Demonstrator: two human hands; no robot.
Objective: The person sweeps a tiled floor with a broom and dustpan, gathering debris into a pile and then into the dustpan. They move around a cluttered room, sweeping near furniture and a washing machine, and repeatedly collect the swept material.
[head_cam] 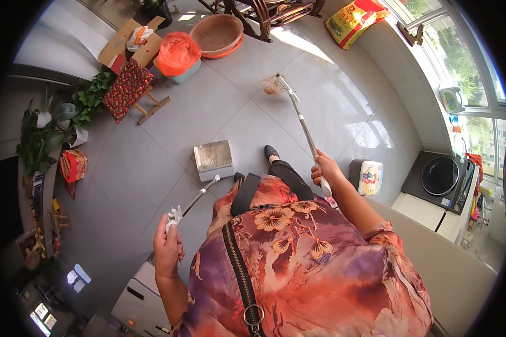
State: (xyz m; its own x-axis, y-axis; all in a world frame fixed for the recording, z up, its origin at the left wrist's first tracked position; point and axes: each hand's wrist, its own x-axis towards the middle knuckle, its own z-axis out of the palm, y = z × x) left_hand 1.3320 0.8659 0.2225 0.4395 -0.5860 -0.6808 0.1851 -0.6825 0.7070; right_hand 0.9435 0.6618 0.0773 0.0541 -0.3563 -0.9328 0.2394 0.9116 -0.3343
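Observation:
My right hand (327,169) grips the pole of a long-handled broom (308,132), which reaches forward over the tiled floor. Its narrow white head meets a small pile of brown debris (274,85). In my left hand (168,244) is the upper end of a dustpan's handle (194,201), topped by a pale clip. The long-handled dustpan (213,159) rests on the floor left of my feet, its pan facing up. Some debris shows at the pan's left edge. One dark shoe (271,152) is visible ahead of me.
A cloth-covered stool (128,90), a bin with a red bag (178,54) and a round basin (217,36) stand ahead left. A rocking chair (259,19) and a red-yellow sack (354,23) are at the back. To my right are a padded stool (370,177) and an induction cooktop (440,177).

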